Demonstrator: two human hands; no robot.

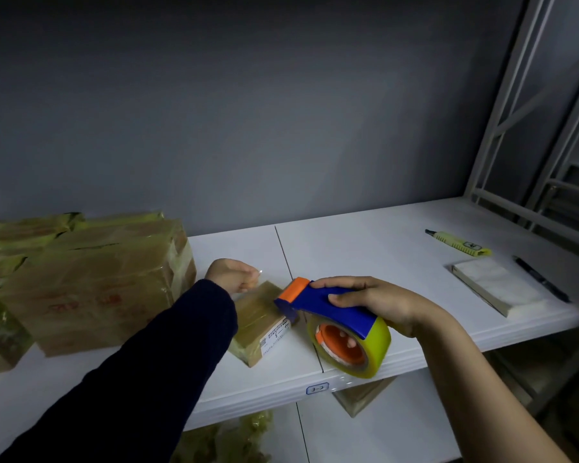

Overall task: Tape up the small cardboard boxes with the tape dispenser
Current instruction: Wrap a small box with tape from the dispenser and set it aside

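A small cardboard box, wrapped in clear tape with a white label on its near side, lies on the white shelf. My right hand grips the blue and orange tape dispenser, whose yellowish tape roll hangs at the shelf's front edge; its orange head touches the box's right side. My left hand, in a dark sleeve, hovers at the box's far end with fingers curled, pinching a strip of clear tape.
A stack of larger taped cardboard boxes fills the shelf's left side. On the right lie a yellow highlighter, a white notepad and a black pen. A metal rack frame rises far right. More boxes sit below.
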